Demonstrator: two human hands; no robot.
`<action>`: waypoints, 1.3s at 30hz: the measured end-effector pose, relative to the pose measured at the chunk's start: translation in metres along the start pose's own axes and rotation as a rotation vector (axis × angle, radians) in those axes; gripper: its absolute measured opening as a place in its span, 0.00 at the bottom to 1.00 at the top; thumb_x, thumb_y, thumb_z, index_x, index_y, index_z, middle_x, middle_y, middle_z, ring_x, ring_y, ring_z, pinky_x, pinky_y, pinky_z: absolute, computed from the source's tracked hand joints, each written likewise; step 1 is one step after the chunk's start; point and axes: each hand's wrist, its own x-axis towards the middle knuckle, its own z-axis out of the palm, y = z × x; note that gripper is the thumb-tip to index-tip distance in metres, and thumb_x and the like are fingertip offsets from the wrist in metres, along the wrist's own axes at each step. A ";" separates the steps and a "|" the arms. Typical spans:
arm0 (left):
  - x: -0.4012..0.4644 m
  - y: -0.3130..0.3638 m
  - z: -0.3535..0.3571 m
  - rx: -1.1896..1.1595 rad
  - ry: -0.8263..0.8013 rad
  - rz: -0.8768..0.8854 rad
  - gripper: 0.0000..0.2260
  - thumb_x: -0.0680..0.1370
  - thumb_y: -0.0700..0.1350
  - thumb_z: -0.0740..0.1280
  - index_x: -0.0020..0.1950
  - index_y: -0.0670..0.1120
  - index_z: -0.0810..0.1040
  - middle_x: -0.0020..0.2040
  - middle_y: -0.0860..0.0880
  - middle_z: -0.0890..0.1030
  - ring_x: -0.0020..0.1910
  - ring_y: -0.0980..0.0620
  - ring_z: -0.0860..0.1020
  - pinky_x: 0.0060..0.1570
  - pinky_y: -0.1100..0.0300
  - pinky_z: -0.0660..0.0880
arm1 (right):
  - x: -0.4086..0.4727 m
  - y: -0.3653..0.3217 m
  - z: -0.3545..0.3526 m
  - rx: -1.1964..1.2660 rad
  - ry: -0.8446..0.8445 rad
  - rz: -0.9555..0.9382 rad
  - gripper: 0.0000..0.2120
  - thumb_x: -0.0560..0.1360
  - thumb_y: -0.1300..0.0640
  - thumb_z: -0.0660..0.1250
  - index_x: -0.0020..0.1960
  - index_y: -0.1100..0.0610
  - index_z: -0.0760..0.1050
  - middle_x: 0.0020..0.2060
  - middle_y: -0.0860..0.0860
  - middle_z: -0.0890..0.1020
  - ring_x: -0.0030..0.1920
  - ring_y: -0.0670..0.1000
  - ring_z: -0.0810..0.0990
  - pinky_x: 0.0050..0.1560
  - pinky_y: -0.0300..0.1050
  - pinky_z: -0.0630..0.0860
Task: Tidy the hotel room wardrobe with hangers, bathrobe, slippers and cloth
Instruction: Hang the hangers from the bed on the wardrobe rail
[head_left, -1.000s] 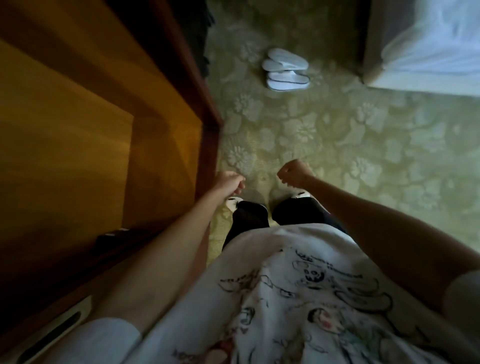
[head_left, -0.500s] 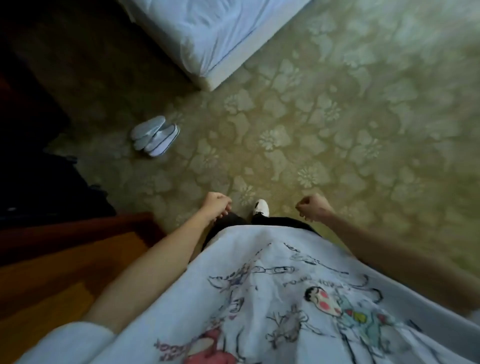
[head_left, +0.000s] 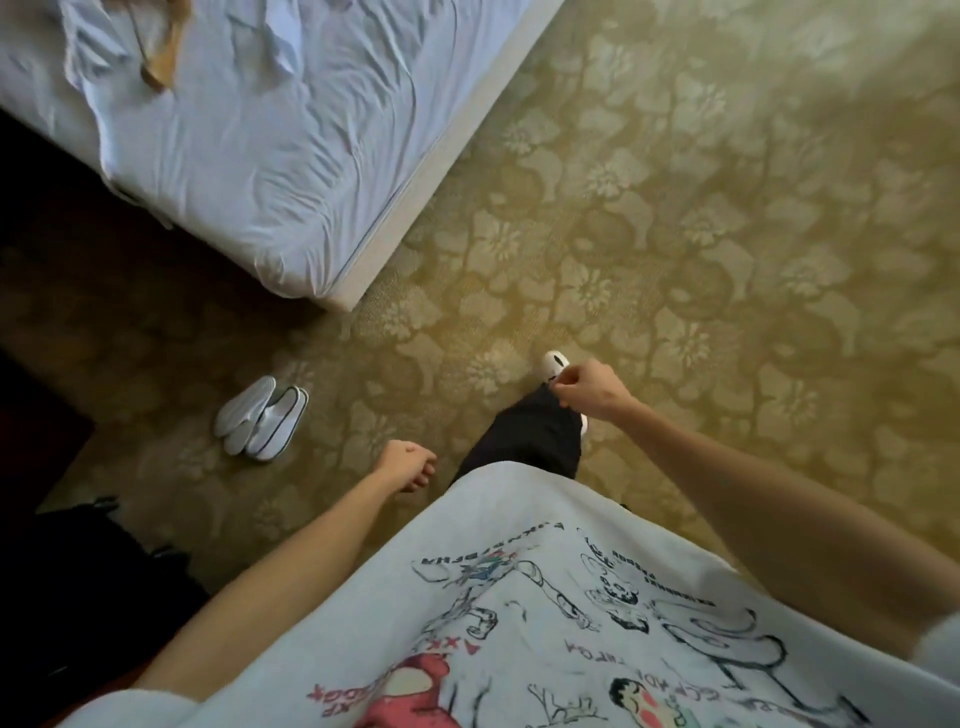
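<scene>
The person is standing on a patterned carpet (head_left: 675, 234), both arms reaching forward. The left hand (head_left: 408, 465) is curling loosely and holding nothing, hanging over the carpet. The right hand (head_left: 589, 387) is curling into a fist, also empty, above a dark trouser leg (head_left: 530, 441). The white slippers (head_left: 261, 415) are lying together on the carpet, well left of both hands, near the corner of the bed (head_left: 270, 156). A wooden hanger (head_left: 161, 57) is lying on the bed's sheet.
</scene>
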 end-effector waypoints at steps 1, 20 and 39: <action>0.010 0.020 0.001 -0.005 -0.001 -0.016 0.09 0.80 0.39 0.66 0.41 0.41 0.78 0.34 0.45 0.79 0.26 0.51 0.73 0.22 0.66 0.67 | 0.016 -0.008 -0.021 -0.028 -0.006 -0.014 0.10 0.77 0.58 0.65 0.50 0.58 0.84 0.41 0.52 0.85 0.44 0.52 0.83 0.48 0.47 0.81; 0.118 0.565 0.013 0.043 -0.223 0.298 0.08 0.80 0.42 0.66 0.48 0.41 0.83 0.36 0.47 0.83 0.30 0.52 0.77 0.32 0.60 0.73 | 0.218 0.030 -0.380 -0.128 0.076 0.379 0.10 0.78 0.57 0.67 0.45 0.62 0.84 0.37 0.54 0.85 0.41 0.53 0.84 0.48 0.51 0.83; 0.275 0.803 -0.176 -0.188 0.073 -0.048 0.10 0.80 0.43 0.65 0.46 0.40 0.83 0.37 0.46 0.84 0.31 0.51 0.79 0.31 0.61 0.74 | 0.613 -0.359 -0.598 -0.388 -0.161 -0.168 0.10 0.74 0.57 0.65 0.47 0.57 0.84 0.41 0.54 0.86 0.43 0.55 0.84 0.47 0.50 0.83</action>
